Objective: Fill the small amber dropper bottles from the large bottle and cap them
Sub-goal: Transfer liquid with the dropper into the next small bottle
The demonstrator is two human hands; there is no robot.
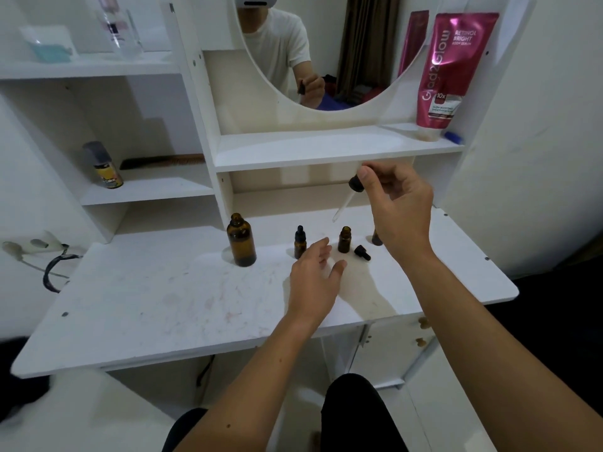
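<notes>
We held a dropper pinched by its black bulb in our right hand, raised above the tabletop, its glass tube slanting down and left toward the open small bottle. Our left hand hovered empty, fingers loosely spread, just in front of that bottle and the capped bottle to its left. The large bottle stood uncapped further left, near the shelf upright. A loose cap lay on its side just right of the open bottle. A third small bottle stood mostly hidden behind our right wrist. The front and left of the tabletop lay bare out to its edges; a shelf overhung the back, close above our right hand.
</notes>
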